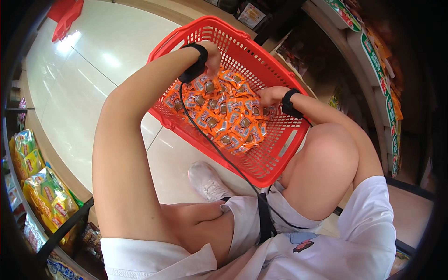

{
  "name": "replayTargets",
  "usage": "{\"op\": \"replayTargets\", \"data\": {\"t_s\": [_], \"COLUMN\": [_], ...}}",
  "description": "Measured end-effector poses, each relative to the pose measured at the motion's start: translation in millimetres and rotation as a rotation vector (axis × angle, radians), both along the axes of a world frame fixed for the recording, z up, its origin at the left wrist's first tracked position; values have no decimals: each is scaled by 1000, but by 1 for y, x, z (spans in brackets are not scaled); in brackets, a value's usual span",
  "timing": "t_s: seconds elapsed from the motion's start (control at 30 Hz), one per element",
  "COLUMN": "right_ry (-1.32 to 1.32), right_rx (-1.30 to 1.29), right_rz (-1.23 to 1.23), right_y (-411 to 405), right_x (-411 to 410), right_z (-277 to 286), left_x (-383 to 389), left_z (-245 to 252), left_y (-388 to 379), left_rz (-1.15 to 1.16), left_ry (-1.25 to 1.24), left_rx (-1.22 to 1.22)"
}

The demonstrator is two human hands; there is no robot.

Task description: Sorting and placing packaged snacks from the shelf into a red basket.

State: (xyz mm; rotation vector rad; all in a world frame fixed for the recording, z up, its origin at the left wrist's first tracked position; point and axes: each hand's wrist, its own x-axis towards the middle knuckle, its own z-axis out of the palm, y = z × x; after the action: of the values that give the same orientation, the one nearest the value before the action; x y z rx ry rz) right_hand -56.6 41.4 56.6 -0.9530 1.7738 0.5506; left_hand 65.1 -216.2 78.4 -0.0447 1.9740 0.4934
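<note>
A red plastic shopping basket [252,52] stands tilted in the view on the tiled floor. Many small orange snack packets [224,108] lie heaped inside it. My left hand [211,59] reaches down over the basket's upper left part, above the packets; the wrist wears a black strap with a cable, and the fingertips are blurred. At the heap's right edge, my right hand [271,96] touches or is close to the packets, its fingers partly hidden. It also has a black wrist strap. Whether either hand grips a packet cannot be told.
Shelves with yellow snack bags [52,196] stand on the left. More shelving with green-edged display boxes [374,59] curves along the right. A red bag-like item [66,17] lies at the top left. My shoe [208,182] rests beside the basket, and my knee is close to its right end.
</note>
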Motion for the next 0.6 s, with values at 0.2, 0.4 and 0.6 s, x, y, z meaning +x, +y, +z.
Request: {"op": "replayTargets", "data": {"t_s": [0.2, 0.4, 0.6], "right_ry": [94, 154, 1], "right_rx": [-111, -159, -361], "right_rz": [195, 313, 240], "right_y": [4, 2, -18], "right_x": [-4, 14, -4], "right_z": [13, 48, 39], "left_x": [11, 30, 38], "left_z": [37, 39, -1], "left_y": [-4, 6, -16], "left_rz": [21, 42, 11], "left_ry": [-86, -27, 220], "left_rx": [-342, -399, -388]}}
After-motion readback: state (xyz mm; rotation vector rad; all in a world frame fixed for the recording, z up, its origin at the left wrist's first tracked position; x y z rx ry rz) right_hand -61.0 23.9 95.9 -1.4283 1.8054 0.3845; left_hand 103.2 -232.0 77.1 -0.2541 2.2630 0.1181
